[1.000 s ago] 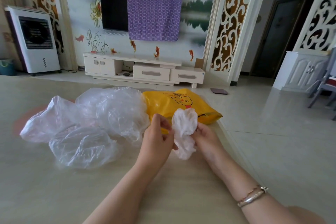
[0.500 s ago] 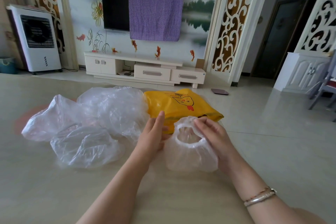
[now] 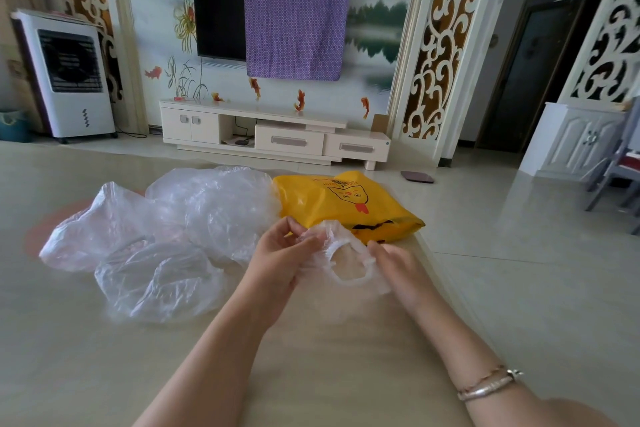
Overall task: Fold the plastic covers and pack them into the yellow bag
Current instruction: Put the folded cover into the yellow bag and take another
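From the head view, both hands hold one small clear plastic cover [image 3: 346,265] above the table [image 3: 311,357]. The left hand [image 3: 282,256] pinches its left rim; the right hand [image 3: 398,269] grips its right side. The yellow bag [image 3: 341,206] lies just beyond, with loose covers [image 3: 166,236] heaped at left.

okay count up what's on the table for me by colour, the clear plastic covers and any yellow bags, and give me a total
Clear plastic covers: 4, three loose and one held in both hands
Yellow bag: 1
Total: 5
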